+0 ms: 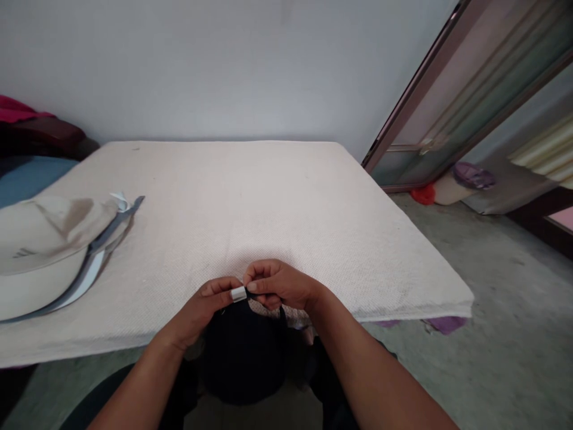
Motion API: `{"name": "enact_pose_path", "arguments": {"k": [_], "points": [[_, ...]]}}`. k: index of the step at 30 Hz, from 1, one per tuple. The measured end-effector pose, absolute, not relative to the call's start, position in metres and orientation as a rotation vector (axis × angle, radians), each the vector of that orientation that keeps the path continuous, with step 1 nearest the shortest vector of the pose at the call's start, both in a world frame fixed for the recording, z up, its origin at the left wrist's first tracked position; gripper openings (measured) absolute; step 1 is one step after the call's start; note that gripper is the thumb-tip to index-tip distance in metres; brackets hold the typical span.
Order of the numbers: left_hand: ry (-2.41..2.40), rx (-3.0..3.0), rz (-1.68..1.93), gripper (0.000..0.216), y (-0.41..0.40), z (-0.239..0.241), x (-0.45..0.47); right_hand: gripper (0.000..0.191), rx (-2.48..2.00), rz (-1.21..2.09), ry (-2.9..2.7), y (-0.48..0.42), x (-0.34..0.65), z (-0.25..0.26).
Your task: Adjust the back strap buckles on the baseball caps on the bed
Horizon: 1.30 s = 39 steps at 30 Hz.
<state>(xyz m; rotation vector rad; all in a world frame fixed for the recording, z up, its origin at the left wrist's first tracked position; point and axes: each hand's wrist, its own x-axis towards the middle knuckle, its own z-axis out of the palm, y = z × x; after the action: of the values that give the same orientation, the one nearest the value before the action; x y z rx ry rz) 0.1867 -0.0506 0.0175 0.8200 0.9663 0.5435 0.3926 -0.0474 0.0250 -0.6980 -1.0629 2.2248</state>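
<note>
The black cap (244, 358) hangs just below the fingers, at the desk's (250, 197) near edge. Its strap (252, 295) runs sideways between the hands: the left hand (215, 298) pinches the white tag (239, 294), nearer that side; the right hand's (280, 283) fingers close on the strap.
</note>
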Motion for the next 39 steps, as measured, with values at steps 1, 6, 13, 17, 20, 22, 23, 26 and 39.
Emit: {"name": "enact_pose_path", "arguments": {"k": [1,6,13,17,20,22,23,26,39], "points": [[0.967,0.825,0.539,0.025,-0.050,0.018,0.187,0.014,-0.695,2.221,-1.058,-0.047,0.392,0.025],[0.969,0.810,0.530,0.026,-0.050,0.020,0.190,0.019,-0.696,2.201,-1.073,-0.048,0.391,0.026],[0.943,0.828,0.508,0.026,-0.051,0.021,0.192,0.021,-0.690,2.188,-1.131,-0.048,0.391,0.027],[0.936,0.893,0.536,0.022,-0.050,0.023,0.195,0.018,-0.758,2.134,-1.162,-0.048,0.390,0.028],[0.953,0.913,0.573,0.019,-0.050,0.025,0.197,0.017,-0.800,2.097,-1.183,-0.047,0.388,0.028],[0.941,0.899,0.602,0.019,-0.049,0.026,0.198,0.017,-0.820,2.061,-1.197,-0.047,0.389,0.028],[0.929,0.891,0.614,0.020,-0.049,0.026,0.198,0.017,-0.833,2.043,-1.204,-0.046,0.389,0.028],[0.889,0.888,0.621,0.019,-0.049,0.028,0.197,0.017,-0.888,2.005,-1.209,-0.045,0.391,0.026],[0.891,0.933,0.541,0.017,-0.048,0.023,0.195,0.021,-0.858,1.865,-1.380,-0.047,0.392,0.030]]}}
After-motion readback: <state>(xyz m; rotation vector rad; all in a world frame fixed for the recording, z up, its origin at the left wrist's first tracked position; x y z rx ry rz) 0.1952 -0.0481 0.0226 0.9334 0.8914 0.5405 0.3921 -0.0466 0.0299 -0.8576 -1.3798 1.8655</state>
